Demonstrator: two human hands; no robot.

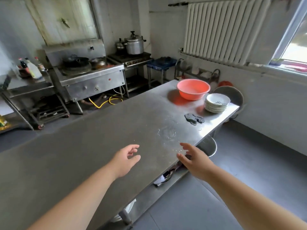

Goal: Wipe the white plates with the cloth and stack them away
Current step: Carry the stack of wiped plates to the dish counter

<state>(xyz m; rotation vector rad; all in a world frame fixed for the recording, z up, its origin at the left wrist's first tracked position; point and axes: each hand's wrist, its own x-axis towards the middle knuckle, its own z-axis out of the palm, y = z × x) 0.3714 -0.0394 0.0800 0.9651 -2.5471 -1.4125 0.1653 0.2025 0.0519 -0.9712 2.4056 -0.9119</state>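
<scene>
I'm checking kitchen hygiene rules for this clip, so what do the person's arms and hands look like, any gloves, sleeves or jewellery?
The left forearm and right forearm are bare up to the frame's edge, with no sleeves showing. The left hand and right hand wear no gloves, and no watch, bracelet or ring is visible.

Open surface of the steel table (99, 146) runs from the near end to a wet patch (167, 134). Beyond it a dark cloth (194, 119), a stack of plates (216, 103) and a pink basin (193, 88) sit near one another, with gaps between.

Matt steel table (99, 130), glossy plastic basin (193, 89), glazed plates (216, 103), crumpled cloth (194, 118).
</scene>
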